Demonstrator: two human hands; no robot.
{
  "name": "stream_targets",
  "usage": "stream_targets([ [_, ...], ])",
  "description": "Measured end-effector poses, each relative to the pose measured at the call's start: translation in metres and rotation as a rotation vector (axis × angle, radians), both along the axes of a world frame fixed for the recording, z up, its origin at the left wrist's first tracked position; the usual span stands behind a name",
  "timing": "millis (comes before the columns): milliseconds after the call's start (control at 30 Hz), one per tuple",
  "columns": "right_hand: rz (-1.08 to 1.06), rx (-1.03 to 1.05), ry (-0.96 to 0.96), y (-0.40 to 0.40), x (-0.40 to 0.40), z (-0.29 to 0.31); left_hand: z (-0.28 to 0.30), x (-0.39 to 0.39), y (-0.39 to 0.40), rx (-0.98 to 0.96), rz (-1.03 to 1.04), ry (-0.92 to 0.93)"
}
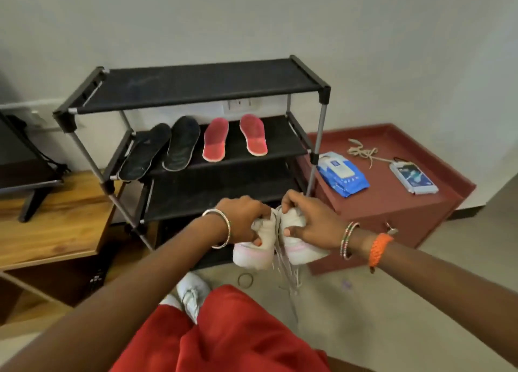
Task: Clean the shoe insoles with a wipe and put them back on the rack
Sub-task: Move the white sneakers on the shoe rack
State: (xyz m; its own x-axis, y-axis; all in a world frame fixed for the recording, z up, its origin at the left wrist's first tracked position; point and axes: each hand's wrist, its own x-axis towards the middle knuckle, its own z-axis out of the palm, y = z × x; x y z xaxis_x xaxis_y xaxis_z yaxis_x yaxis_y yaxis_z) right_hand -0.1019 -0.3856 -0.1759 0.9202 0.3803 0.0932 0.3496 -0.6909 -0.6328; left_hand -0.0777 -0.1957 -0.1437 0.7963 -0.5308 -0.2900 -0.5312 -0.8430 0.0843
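Against the wall stands the black shoe rack (196, 87), and on its second shelf lie four insoles: two black insoles (159, 148) to the left and two red insoles (234, 137) to the right, flat and side by side, none touching a hand. Whether they have been wiped cannot be told; they look dry and in place, so by my reading either that part is done or it has not begun. No wipe is out in either hand.

Right of the rack sits a red-brown cabinet (392, 203), and on its top a blue wipes pack (343, 174) lies just beside the rack's leg, with a second flat packet (413, 176) and a knotted cord (361, 151) farther right. The wipes are well apart from both hands, up and to the right of them.

Below the lower shelves, in front of the rack, a pair of white shoes (276, 245) is held up, laces dangling. The left hand (241, 221) grips the left shoe with fingers curled into its opening; the right hand (311, 220) pinches the right shoe the same way. My judgement: the shoes' own insoles are still to come out, so most work remains. The insoles on the shelf lie above and beyond the hands.
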Motion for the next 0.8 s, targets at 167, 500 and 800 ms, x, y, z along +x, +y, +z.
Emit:
stream_targets([
  [167,-0.104,-0.051,0.228,0.013,0.028,-0.097,-0.099,0.018,0.018,-0.007,0.171,0.113],
  [500,-0.033,-0.365,0.359,0.047,0.034,-0.227,-0.219,0.040,0.081,0.100,0.411,0.272],
  [800,-0.084,-0.502,0.311,0.060,0.048,-0.296,-0.289,0.056,0.090,0.090,0.447,0.242],
])
